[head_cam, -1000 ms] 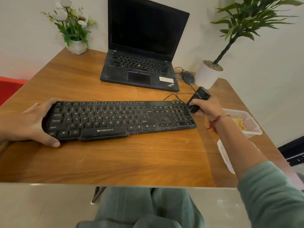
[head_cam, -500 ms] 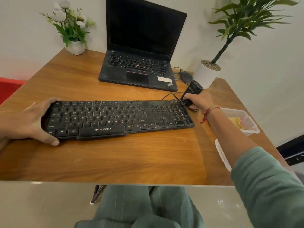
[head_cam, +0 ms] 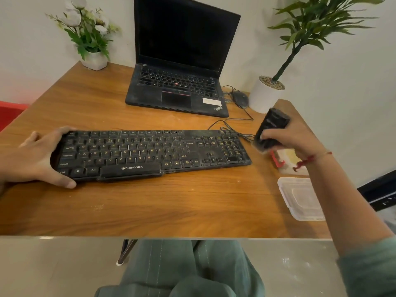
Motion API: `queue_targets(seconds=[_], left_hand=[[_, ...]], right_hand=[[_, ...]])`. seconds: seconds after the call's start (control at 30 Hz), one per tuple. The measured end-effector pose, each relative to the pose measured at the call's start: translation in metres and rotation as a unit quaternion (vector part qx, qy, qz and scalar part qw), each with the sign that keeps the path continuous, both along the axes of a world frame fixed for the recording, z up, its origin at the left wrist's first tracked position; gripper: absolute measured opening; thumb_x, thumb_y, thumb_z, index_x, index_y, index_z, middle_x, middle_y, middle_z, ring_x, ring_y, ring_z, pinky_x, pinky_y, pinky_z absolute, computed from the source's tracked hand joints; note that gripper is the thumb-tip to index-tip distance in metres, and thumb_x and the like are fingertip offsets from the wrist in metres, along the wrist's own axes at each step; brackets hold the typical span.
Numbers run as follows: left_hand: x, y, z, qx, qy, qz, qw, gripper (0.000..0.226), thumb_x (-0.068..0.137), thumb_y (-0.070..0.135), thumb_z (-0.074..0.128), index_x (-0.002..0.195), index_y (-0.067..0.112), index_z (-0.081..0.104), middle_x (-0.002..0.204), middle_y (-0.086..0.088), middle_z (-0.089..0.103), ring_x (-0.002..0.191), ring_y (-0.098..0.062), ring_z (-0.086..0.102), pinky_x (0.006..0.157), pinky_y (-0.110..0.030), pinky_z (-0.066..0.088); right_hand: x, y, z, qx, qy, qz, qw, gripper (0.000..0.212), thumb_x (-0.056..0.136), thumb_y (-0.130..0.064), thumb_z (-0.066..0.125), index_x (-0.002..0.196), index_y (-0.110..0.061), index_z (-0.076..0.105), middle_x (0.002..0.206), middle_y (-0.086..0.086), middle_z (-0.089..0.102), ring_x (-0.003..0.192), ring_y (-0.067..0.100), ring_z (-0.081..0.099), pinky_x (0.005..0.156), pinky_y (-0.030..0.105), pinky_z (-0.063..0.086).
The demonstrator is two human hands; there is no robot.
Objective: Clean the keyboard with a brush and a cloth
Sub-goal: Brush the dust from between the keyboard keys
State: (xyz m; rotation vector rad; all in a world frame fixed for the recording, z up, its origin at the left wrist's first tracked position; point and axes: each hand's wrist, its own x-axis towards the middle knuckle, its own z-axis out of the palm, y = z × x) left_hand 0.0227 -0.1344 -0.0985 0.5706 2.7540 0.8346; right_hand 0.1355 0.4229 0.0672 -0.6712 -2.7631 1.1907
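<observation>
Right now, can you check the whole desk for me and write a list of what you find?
Surface: wooden table, a few pale specks.
Job's things: dusty black keyboard flat on the table; black brush beside its right end; cloth not made out.
Clutter: open laptop, mouse, clear plastic lid, container behind the right wrist.
Hands: left hand grips the keyboard's left end; right hand holds the brush.
Cables: black cable looped behind the keyboard.
Surroundings: flower pot, potted plant, white wall.
</observation>
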Motion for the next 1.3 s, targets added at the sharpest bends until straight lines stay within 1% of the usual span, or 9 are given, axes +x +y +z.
queue_targets(seconds=[0.1,0.23,0.33,0.5,0.63,0.77,0.97,1.07,1.3], left_hand=[[0.007,0.004,0.009,-0.024,0.015,0.002,1.000,0.132,0.013,0.087,0.074,0.129,0.063,0.015,0.131,0.005,0.051,0.128,-0.032,0.041,0.115,-0.048,0.009],[0.013,0.008,0.014,-0.028,0.024,0.004,0.999,0.129,0.014,0.090,0.070,0.127,0.064,0.013,0.133,0.006,0.049,0.129,-0.030,0.041,0.117,-0.047,0.004],[0.013,0.009,0.014,-0.032,0.029,0.005,0.999,0.128,0.016,0.091,0.069,0.127,0.064,0.011,0.136,0.006,0.048,0.132,-0.028,0.042,0.118,-0.047,0.001],[0.015,0.010,0.012,-0.022,0.028,0.009,0.999,0.127,0.015,0.092,0.068,0.127,0.064,0.013,0.134,0.008,0.050,0.130,-0.028,0.043,0.118,-0.047,-0.001],[0.013,0.009,0.013,-0.023,0.019,0.005,1.000,0.129,0.014,0.091,0.069,0.127,0.065,0.014,0.135,0.007,0.050,0.131,-0.030,0.043,0.118,-0.048,-0.003],[0.013,0.007,0.013,-0.021,0.013,0.002,1.000,0.131,0.015,0.089,0.072,0.129,0.063,0.013,0.136,0.008,0.049,0.131,-0.030,0.042,0.118,-0.047,-0.003],[0.007,0.001,-0.003,0.020,0.020,0.001,1.000,0.134,0.020,0.077,0.083,0.136,0.060,0.017,0.136,0.005,0.051,0.125,-0.026,0.049,0.113,-0.059,0.020],[0.002,-0.006,-0.015,-0.033,0.045,0.011,0.998,0.144,0.023,0.077,0.084,0.147,0.051,0.015,0.139,0.003,0.049,0.125,-0.028,0.048,0.106,-0.057,0.032],[-0.004,-0.010,-0.025,-0.054,0.048,0.019,0.997,0.148,0.022,0.078,0.083,0.149,0.048,0.013,0.140,0.001,0.049,0.124,-0.029,0.048,0.105,-0.057,0.032]], right_hand=[[-0.029,-0.018,-0.011,-0.043,0.056,-0.049,0.996,0.024,0.071,-0.018,0.078,0.083,-0.021,0.058,0.089,0.005,0.066,0.084,0.018,0.068,0.075,0.039,0.059],[-0.058,-0.037,-0.029,-0.044,0.065,-0.078,0.994,0.020,0.074,-0.020,0.075,0.073,-0.020,0.056,0.077,-0.001,0.061,0.067,0.006,0.059,0.044,0.014,0.049],[-0.067,-0.035,-0.032,-0.004,0.054,-0.066,0.996,0.019,0.073,-0.024,0.075,0.083,-0.014,0.062,0.075,-0.001,0.061,0.064,0.004,0.056,0.034,0.010,0.040],[-0.070,-0.023,-0.037,0.028,0.047,-0.086,0.995,0.022,0.069,-0.029,0.077,0.073,-0.020,0.056,0.080,0.002,0.065,0.069,0.015,0.066,0.060,0.028,0.059],[-0.070,-0.025,-0.039,-0.026,0.058,-0.082,0.995,0.023,0.074,-0.022,0.076,0.072,-0.024,0.052,0.074,-0.005,0.058,0.069,0.007,0.060,0.050,0.019,0.052],[-0.079,-0.027,-0.037,-0.051,0.041,-0.060,0.996,0.021,0.071,-0.018,0.077,0.077,-0.021,0.057,0.088,0.005,0.067,0.081,0.017,0.068,0.069,0.034,0.060],[-0.075,-0.023,-0.036,-0.063,-0.004,-0.063,0.996,0.032,0.071,-0.016,0.077,0.099,-0.009,0.061,0.093,0.009,0.068,0.077,0.018,0.069,0.050,0.022,0.056],[-0.065,-0.020,-0.039,-0.085,-0.013,-0.062,0.994,0.038,0.072,-0.012,0.076,0.107,-0.005,0.062,0.097,0.012,0.068,0.078,0.019,0.069,0.044,0.021,0.052],[-0.005,-0.009,-0.029,-0.085,-0.094,0.021,0.992,0.035,0.077,-0.008,0.072,0.109,-0.004,0.058,0.089,0.014,0.072,0.076,0.024,0.071,0.062,0.031,0.060]])
